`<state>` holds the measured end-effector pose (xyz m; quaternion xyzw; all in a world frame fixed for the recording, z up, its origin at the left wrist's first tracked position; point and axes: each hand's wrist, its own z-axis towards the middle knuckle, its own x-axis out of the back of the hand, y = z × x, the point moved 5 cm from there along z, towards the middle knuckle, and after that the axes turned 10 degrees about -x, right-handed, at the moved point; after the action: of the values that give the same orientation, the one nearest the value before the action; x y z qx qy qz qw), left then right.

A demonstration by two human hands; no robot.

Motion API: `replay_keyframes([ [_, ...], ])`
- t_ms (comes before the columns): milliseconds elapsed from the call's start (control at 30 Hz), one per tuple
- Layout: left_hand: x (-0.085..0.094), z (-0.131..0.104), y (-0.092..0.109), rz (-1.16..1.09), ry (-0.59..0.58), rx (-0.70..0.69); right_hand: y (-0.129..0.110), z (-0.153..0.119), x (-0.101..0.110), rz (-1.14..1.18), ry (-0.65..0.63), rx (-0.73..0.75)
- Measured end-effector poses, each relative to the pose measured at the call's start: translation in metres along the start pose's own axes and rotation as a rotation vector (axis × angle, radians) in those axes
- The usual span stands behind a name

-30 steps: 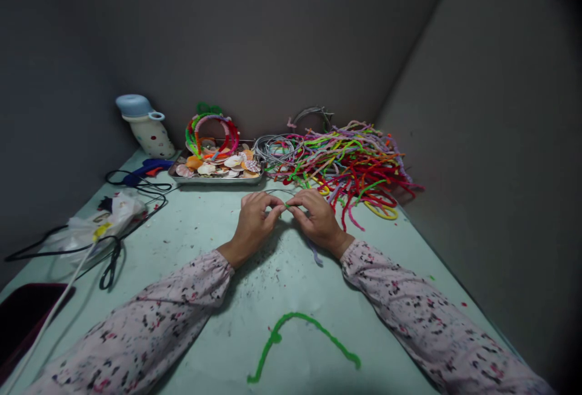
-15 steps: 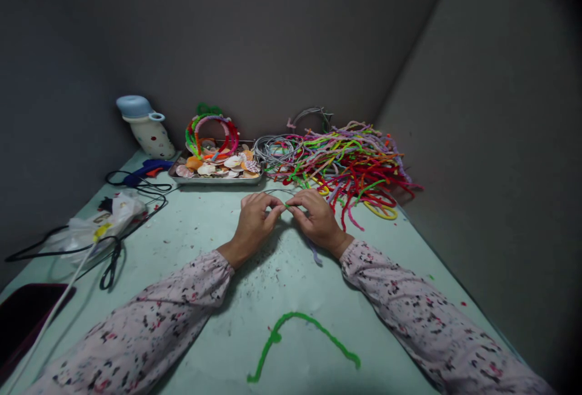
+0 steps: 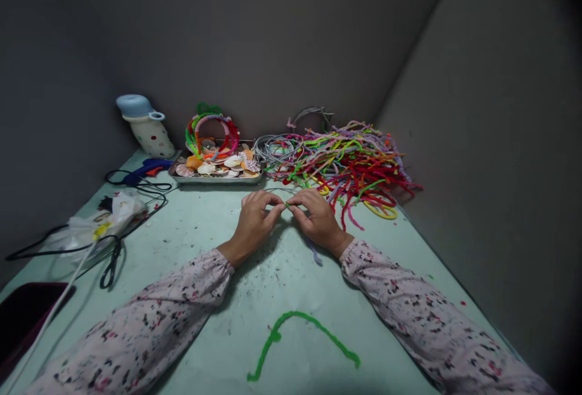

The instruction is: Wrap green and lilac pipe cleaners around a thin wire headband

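Observation:
My left hand (image 3: 258,219) and my right hand (image 3: 318,218) meet at the fingertips over the middle of the table. Both are closed, pinching a small green piece (image 3: 286,205) between them, most of it hidden by the fingers. A thin grey wire loop (image 3: 279,189) shows just behind the fingers. From under my right hand a lilac fuzzy stem (image 3: 315,253) sticks out. Nearer to me, a bent green fuzzy stem (image 3: 297,315) lies on the table.
At the back stand a tray (image 3: 218,181) of shells with colourful hoops, coiled grey wire (image 3: 276,149) and a heap of fuzzy stems (image 3: 354,156). On the left are a bottle (image 3: 148,131), a blue tool (image 3: 148,170), cables and a plastic bag (image 3: 120,213).

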<state>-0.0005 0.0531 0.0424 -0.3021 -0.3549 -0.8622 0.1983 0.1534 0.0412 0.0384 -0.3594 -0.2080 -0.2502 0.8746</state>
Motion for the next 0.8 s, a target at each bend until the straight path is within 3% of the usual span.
replay_keyframes([
  [800, -0.0035, -0.0004, -0.0019, 0.0, -0.039, 0.008, -0.0014, 0.0005, 0.0005, -0.009, -0.005, 0.028],
])
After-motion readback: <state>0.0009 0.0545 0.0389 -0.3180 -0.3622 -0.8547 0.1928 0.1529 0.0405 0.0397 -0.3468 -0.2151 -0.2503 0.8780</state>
